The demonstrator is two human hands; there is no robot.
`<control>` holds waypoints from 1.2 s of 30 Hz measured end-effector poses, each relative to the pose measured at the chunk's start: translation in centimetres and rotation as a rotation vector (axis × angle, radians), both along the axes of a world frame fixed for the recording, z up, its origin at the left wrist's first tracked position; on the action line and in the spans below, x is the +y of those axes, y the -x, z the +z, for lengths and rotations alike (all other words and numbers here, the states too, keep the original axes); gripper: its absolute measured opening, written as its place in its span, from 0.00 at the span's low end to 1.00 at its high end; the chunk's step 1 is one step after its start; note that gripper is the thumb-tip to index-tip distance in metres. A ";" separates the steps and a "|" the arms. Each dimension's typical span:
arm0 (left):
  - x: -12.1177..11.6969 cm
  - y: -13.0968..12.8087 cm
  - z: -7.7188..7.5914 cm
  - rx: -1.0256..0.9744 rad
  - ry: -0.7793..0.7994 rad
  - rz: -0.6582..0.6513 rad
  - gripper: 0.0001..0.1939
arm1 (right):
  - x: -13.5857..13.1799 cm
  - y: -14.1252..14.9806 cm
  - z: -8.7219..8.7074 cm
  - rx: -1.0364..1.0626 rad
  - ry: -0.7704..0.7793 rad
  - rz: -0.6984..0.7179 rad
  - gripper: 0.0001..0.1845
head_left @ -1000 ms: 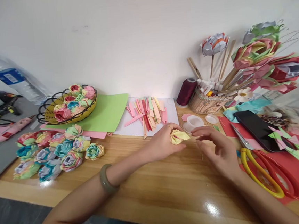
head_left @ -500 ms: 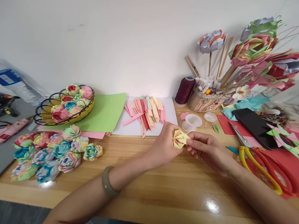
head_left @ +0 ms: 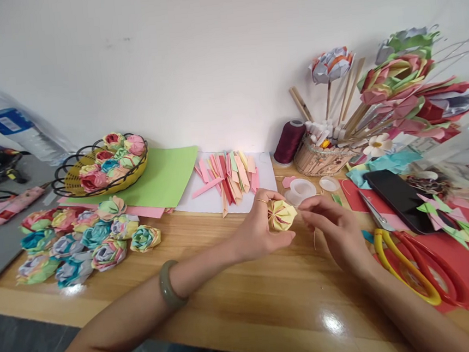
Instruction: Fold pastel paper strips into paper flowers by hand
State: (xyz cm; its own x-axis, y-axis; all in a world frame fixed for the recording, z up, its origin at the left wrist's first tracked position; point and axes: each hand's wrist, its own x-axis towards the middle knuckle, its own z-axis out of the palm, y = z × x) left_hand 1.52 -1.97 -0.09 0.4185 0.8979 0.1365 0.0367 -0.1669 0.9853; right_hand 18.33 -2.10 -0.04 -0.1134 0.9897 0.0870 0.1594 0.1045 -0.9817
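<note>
My left hand [head_left: 259, 228] is closed around a small folded yellow paper flower [head_left: 281, 215], held just above the wooden table [head_left: 238, 307]. A green bangle sits on that wrist. My right hand [head_left: 335, 230] is right beside the flower, its thumb and fingers pinched on a thin thread that hangs down from them. A clear thread spool [head_left: 301, 190] lies just behind both hands.
Folded paper strips [head_left: 228, 177] lie on white paper behind the hands. Paper roses [head_left: 82, 238] are heaped at left, near a wire basket [head_left: 102, 165] with more. Scissors [head_left: 411, 270], a phone [head_left: 401, 200], a dark red thread cone [head_left: 291, 141] and a holder of paper flowers [head_left: 327, 154] stand right.
My right hand moved in to the flower, then drew slightly back with a thread pinched. The left hand turned the flower so its pleated face shows.
</note>
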 end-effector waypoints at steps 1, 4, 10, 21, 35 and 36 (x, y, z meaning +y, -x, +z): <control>0.0 0.0 -0.1 0.038 -0.053 0.024 0.24 | -0.2 0.0 0.0 -0.032 -0.135 -0.069 0.04; 0.1 -0.1 -0.5 0.106 -0.193 0.070 0.24 | -0.8 0.1 0.1 -0.166 -0.464 -0.050 0.08; 0.1 -0.4 -0.8 0.104 -0.301 0.066 0.24 | -1.1 0.4 0.0 -0.294 -0.550 0.127 0.13; 0.4 -0.2 -1.4 0.283 -0.469 0.076 0.22 | -0.6 0.3 0.2 -0.205 -0.487 0.081 0.08; 0.5 -0.3 -1.6 0.105 -0.671 0.060 0.24 | -0.3 0.0 0.7 -0.190 -0.352 0.266 0.05; 0.5 -0.3 -1.6 0.105 -0.672 0.062 0.24 | -0.3 0.0 0.7 -0.196 -0.358 0.269 0.06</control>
State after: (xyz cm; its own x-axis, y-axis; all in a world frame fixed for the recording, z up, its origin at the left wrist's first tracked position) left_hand 1.80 -1.42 -1.69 0.4107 0.6549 0.6343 0.1557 -0.7359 0.6590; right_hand 18.31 -2.42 0.61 -0.4090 0.8349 0.3683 0.2591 0.4932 -0.8304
